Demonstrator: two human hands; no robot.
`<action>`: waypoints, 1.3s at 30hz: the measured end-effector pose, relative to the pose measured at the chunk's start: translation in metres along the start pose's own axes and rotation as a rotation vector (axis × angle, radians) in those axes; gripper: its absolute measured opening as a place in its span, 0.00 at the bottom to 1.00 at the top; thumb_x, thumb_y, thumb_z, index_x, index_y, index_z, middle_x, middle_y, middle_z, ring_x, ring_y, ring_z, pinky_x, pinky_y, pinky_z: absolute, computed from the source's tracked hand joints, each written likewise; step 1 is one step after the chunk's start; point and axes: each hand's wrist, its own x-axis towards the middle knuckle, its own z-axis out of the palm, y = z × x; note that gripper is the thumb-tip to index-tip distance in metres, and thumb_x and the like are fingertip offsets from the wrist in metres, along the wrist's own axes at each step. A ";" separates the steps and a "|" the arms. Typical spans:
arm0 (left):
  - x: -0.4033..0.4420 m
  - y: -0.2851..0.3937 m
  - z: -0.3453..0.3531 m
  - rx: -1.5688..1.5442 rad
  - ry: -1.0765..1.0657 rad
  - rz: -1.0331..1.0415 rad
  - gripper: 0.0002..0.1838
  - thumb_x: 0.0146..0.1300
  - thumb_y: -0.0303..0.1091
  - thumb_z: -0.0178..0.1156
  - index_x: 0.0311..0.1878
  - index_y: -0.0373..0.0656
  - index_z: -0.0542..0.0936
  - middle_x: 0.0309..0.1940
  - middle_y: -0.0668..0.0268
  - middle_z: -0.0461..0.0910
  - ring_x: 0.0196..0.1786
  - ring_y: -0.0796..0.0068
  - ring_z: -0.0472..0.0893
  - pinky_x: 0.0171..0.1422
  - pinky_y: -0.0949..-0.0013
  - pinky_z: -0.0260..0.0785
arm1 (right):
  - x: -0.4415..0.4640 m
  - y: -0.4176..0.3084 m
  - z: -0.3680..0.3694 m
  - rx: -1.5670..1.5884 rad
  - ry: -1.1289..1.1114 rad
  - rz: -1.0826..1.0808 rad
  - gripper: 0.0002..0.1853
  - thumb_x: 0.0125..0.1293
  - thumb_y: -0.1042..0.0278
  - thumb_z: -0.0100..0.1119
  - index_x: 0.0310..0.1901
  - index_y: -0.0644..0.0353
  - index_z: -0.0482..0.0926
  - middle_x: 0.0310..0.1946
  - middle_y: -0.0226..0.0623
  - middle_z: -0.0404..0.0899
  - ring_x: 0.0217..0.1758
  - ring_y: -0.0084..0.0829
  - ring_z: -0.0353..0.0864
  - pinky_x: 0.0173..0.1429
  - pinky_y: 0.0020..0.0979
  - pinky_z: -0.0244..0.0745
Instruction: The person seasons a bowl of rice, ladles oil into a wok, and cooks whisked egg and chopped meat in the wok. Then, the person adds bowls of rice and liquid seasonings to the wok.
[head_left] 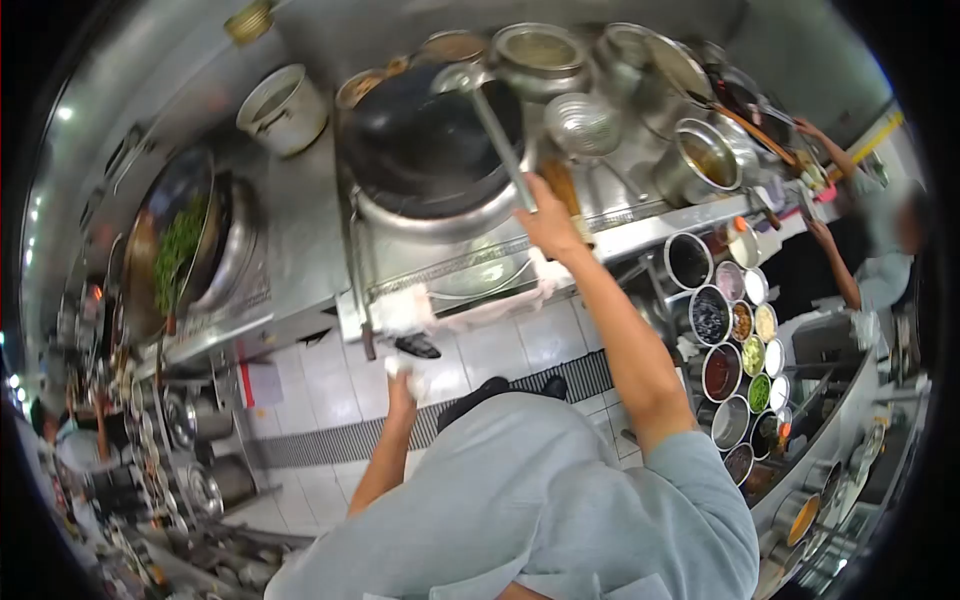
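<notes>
My right hand (551, 222) is closed around the handle of a long metal ladle (492, 125). The ladle's bowl end is over the far right rim of a large black wok (425, 150), which sits on the stove in front of me. My left hand (401, 398) is low, in front of the stove edge, closed on a bunched white cloth (413, 379). Just beyond my right hand lies a brush-like tool with tan bristles (561, 186). A round perforated strainer (583, 125) rests on the steel top right of the wok.
Leftward, another wok holds green vegetables (180, 250); a dented pot (284, 110) stands behind it. Several metal pots (540, 52) line the back. Bowls of seasonings (711, 315) fill a rack at my right. One co-worker (880, 245) works at the right, others at far left.
</notes>
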 end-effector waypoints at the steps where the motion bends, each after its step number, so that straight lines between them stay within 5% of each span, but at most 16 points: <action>1: 0.011 0.032 0.023 0.095 0.045 0.079 0.24 0.59 0.33 0.56 0.59 0.41 0.70 0.49 0.64 0.74 0.49 0.68 0.75 0.54 0.66 0.70 | -0.010 -0.006 0.009 0.021 0.039 0.016 0.29 0.66 0.69 0.57 0.68 0.58 0.61 0.31 0.35 0.72 0.21 0.21 0.70 0.21 0.26 0.67; 3: 0.036 0.083 0.046 0.492 -0.072 0.200 0.29 0.58 0.34 0.57 0.62 0.32 0.67 0.51 0.54 0.74 0.55 0.61 0.73 0.62 0.63 0.65 | -0.010 0.010 0.013 0.354 -0.114 -0.038 0.25 0.67 0.69 0.56 0.65 0.56 0.63 0.31 0.31 0.70 0.17 0.19 0.65 0.18 0.24 0.62; 5: 0.059 0.105 0.064 1.242 0.105 0.684 0.30 0.57 0.38 0.63 0.60 0.30 0.71 0.53 0.44 0.73 0.54 0.46 0.75 0.59 0.55 0.68 | -0.016 -0.007 0.023 0.464 -0.128 -0.030 0.22 0.68 0.68 0.55 0.62 0.57 0.65 0.29 0.28 0.69 0.16 0.17 0.64 0.17 0.22 0.60; 9: 0.076 0.134 0.096 1.433 0.002 0.716 0.33 0.52 0.35 0.69 0.61 0.35 0.71 0.53 0.41 0.69 0.58 0.40 0.71 0.63 0.51 0.66 | -0.015 -0.019 0.017 0.900 -0.298 -0.035 0.16 0.71 0.66 0.53 0.58 0.57 0.67 0.28 0.25 0.67 0.15 0.14 0.60 0.16 0.20 0.57; 10: 0.100 0.110 0.078 1.472 -0.073 0.793 0.35 0.51 0.33 0.70 0.63 0.36 0.70 0.53 0.41 0.68 0.59 0.39 0.69 0.64 0.49 0.65 | -0.008 -0.009 0.015 1.217 -0.502 -0.015 0.15 0.73 0.66 0.52 0.58 0.56 0.67 0.28 0.25 0.67 0.15 0.13 0.60 0.16 0.19 0.57; 11: 0.096 0.108 0.087 1.534 -0.047 0.673 0.35 0.52 0.36 0.69 0.64 0.37 0.69 0.58 0.39 0.66 0.62 0.37 0.68 0.65 0.49 0.65 | -0.002 -0.001 0.013 1.286 -0.527 0.033 0.17 0.73 0.66 0.53 0.60 0.56 0.66 0.26 0.25 0.65 0.14 0.13 0.59 0.14 0.21 0.58; 13: 0.105 0.094 0.079 1.580 -0.005 0.673 0.37 0.55 0.42 0.67 0.66 0.38 0.68 0.64 0.38 0.62 0.65 0.37 0.66 0.68 0.50 0.63 | -0.016 -0.004 0.044 0.224 0.151 -0.058 0.25 0.68 0.69 0.55 0.64 0.59 0.61 0.21 0.28 0.68 0.14 0.19 0.63 0.15 0.25 0.62; 14: 0.100 0.098 0.086 1.585 0.005 0.667 0.37 0.56 0.45 0.66 0.66 0.38 0.67 0.66 0.38 0.62 0.67 0.38 0.65 0.69 0.50 0.62 | -0.019 0.014 0.055 0.168 0.295 -0.163 0.29 0.68 0.70 0.55 0.68 0.55 0.57 0.23 0.30 0.70 0.15 0.20 0.65 0.15 0.26 0.63; 19: 0.036 0.116 0.097 1.798 0.019 0.805 0.35 0.68 0.54 0.54 0.66 0.33 0.68 0.63 0.41 0.68 0.67 0.42 0.66 0.73 0.51 0.57 | -0.126 0.024 0.021 0.930 0.173 -0.063 0.25 0.64 0.72 0.58 0.61 0.56 0.61 0.29 0.34 0.72 0.20 0.26 0.74 0.21 0.29 0.75; 20: 0.052 0.093 0.083 1.694 0.002 1.313 0.30 0.68 0.47 0.56 0.65 0.34 0.69 0.59 0.42 0.70 0.63 0.43 0.69 0.69 0.49 0.61 | -0.150 0.034 0.007 0.856 0.142 -0.131 0.25 0.66 0.68 0.60 0.62 0.54 0.61 0.26 0.28 0.69 0.18 0.21 0.71 0.19 0.26 0.71; 21: 0.020 0.106 0.115 1.592 -0.256 1.159 0.25 0.65 0.36 0.57 0.63 0.36 0.72 0.55 0.43 0.71 0.57 0.46 0.72 0.64 0.47 0.63 | -0.180 0.045 0.001 0.890 0.154 -0.316 0.22 0.68 0.68 0.57 0.61 0.53 0.63 0.23 0.22 0.65 0.17 0.15 0.65 0.16 0.22 0.65; 23: -0.024 0.071 0.162 1.316 -0.680 1.280 0.22 0.61 0.26 0.55 0.60 0.38 0.75 0.49 0.46 0.71 0.50 0.49 0.73 0.56 0.52 0.67 | -0.248 0.047 -0.020 1.103 0.113 -0.401 0.16 0.71 0.68 0.53 0.58 0.48 0.65 0.23 0.20 0.61 0.15 0.12 0.59 0.16 0.19 0.58; 26: -0.077 0.015 0.214 1.166 -1.265 0.784 0.18 0.62 0.27 0.58 0.56 0.38 0.77 0.44 0.54 0.73 0.39 0.60 0.75 0.42 0.67 0.70 | -0.335 0.082 -0.013 1.238 0.194 -0.503 0.19 0.72 0.67 0.52 0.61 0.48 0.64 0.22 0.19 0.58 0.14 0.10 0.55 0.15 0.18 0.55; 31: -0.178 -0.059 0.297 1.409 -2.130 0.466 0.19 0.60 0.30 0.64 0.56 0.41 0.78 0.45 0.55 0.78 0.41 0.63 0.80 0.45 0.63 0.73 | -0.523 0.140 0.021 1.036 0.790 -0.388 0.27 0.73 0.66 0.50 0.70 0.51 0.55 0.18 0.19 0.55 0.12 0.13 0.55 0.13 0.20 0.56; 36: -0.332 -0.141 0.350 1.338 -2.583 0.456 0.19 0.61 0.34 0.64 0.55 0.41 0.79 0.48 0.54 0.81 0.48 0.59 0.82 0.52 0.62 0.75 | -0.681 0.184 0.076 1.114 1.457 -0.187 0.32 0.74 0.67 0.49 0.74 0.50 0.47 0.21 0.23 0.60 0.14 0.15 0.58 0.15 0.21 0.59; 39: -0.439 -0.198 0.377 1.135 -2.779 0.455 0.19 0.61 0.34 0.63 0.55 0.41 0.79 0.48 0.55 0.81 0.46 0.57 0.81 0.52 0.62 0.74 | -0.749 0.213 0.100 1.128 1.706 -0.246 0.27 0.75 0.67 0.47 0.72 0.48 0.53 0.24 0.25 0.60 0.14 0.15 0.58 0.15 0.22 0.60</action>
